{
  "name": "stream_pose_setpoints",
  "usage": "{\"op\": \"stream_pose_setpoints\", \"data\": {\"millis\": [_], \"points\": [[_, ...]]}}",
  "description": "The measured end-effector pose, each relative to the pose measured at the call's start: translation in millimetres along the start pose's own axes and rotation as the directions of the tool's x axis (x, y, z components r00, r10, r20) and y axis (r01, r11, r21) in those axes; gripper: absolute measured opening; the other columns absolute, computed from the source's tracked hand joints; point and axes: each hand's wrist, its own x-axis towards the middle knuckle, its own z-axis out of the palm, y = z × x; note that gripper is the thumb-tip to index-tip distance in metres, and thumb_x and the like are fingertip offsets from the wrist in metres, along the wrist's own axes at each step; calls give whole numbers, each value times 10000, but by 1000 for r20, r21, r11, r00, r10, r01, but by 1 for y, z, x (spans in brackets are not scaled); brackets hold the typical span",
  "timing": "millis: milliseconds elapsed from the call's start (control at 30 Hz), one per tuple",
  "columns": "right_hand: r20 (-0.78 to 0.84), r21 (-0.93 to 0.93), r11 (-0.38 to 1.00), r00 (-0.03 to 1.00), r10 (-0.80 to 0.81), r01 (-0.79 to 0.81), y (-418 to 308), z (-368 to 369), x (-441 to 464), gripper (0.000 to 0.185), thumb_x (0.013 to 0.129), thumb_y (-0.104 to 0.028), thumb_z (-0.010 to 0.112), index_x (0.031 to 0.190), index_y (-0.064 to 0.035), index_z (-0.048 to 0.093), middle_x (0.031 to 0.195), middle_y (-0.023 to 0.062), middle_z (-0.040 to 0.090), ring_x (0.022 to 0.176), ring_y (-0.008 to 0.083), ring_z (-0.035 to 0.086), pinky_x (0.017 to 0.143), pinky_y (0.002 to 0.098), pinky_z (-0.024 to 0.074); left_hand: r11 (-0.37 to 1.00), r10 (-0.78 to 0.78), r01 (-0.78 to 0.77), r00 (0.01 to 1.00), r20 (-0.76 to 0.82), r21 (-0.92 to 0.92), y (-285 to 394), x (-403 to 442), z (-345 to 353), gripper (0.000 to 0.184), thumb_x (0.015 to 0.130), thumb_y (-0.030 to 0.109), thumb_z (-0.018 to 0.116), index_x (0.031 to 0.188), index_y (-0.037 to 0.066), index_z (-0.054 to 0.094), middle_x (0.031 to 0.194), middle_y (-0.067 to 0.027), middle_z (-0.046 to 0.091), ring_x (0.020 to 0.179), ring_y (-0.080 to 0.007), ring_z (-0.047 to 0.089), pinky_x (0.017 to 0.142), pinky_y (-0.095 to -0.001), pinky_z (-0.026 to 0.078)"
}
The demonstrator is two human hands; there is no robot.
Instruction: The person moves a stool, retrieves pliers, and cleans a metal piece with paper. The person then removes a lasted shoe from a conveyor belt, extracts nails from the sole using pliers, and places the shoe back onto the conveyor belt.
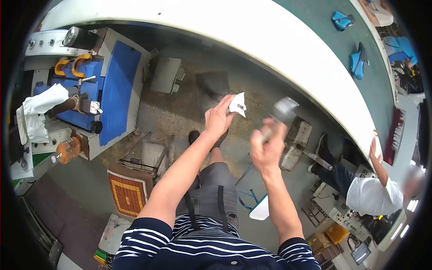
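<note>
Left hand (217, 119) pinches a white scrap (236, 104), likely light, soft, best held by its edge; right hand (269, 148) grips a blurred object (285, 109).

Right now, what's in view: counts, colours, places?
Creased piece: one, white, left hand
Blurred tool: one, silvery, right hand
Shoes: two, blue, on green surface
Bench: one, white, across top
Machine panel: one, blue, left
Curved pieces: two, orange, beside panel
Cloth pile: one, white, left
Bottle: one, orange, left
Patterned seat: one, orange-brown, lower left
Other people: at least two, white, blue tops, right
Clutter: uncounted, mixed, edges
Hands: two, bare, centre
Striped sleeves: two, navy and white, bottom
Shorts: one, grey, centre
</note>
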Motion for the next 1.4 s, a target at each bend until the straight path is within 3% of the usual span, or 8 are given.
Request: {"op": "stream_pose_setpoints", "data": {"millis": [167,333,400,533,567,700,900,1400], "points": [[358,-447,890,930,86,91,73,29,-1,363,875,-56,631,1181,34,458,767,244,663,682,427,687,649,466,557,999,25,-25,999,22,28,-9,-19,7,578,855,146,767,1390,208,557,1422,6,603,1079,-346,680,868,-465,557],[-88,72,996,995,-50,56,16,8,-12,308,886,-115,643,1108,25,482,783,252,672,664,440,688,647,500,558,999,-17,17,1000,4,30,-6,-9,7,620,849,151,773,1421,208,541,1440,14,594,1102,-336,677,885,-475,549],[263,-381,924,959,105,4,32,27,4,346,872,-168,652,1104,21,479,808,287,678,709,483,683,672,557,550,999,-25,25,1000,0,31,-7,-13,6,611,840,143,777,1406,203,556,1440,8,593,1110,-338,673,893,-472,550],[273,-252,952,931,241,-173,44,20,-1,345,872,-166,640,1136,-19,473,837,269,690,809,507,674,710,568,533,997,65,-63,997,-35,51,-9,-7,1,645,803,155,810,1402,197,573,1403,-64,625,1135,-340,669,935,-444,552],[176,-189,978,977,121,-87,42,13,-8,318,887,-122,631,1148,-6,490,667,144,567,543,316,573,572,407,481,993,93,-85,990,-104,81,-2,-10,-2,614,801,165,814,1375,189,598,1386,-70,636,1122,-331,677,924,-436,555],[186,-87,911,892,412,-403,53,-20,-31,284,914,-154,628,1127,-7,511,724,51,550,638,121,525,588,331,454,976,217,-206,953,-211,73,37,-8,-19,440,786,179,833,1208,143,716,1242,-97,707,1093,-291,705,901,-400,567],[219,-78,844,817,533,-530,88,-21,-85,283,886,-171,637,1089,-2,538,730,126,609,651,243,623,643,399,506,931,364,-344,902,-234,121,33,4,-16,149,797,152,820,927,102,767,947,-84,770,949,-266,748,796,-372,578],[459,75,719,664,590,-691,77,-52,-123,383,928,-192,537,1262,-12,491,805,122,625,678,239,656,659,394,534,965,259,-247,947,-190,84,40,0,-23,127,854,113,783,972,70,764,1009,-103,767,951,-290,748,794,-359,572]]}}
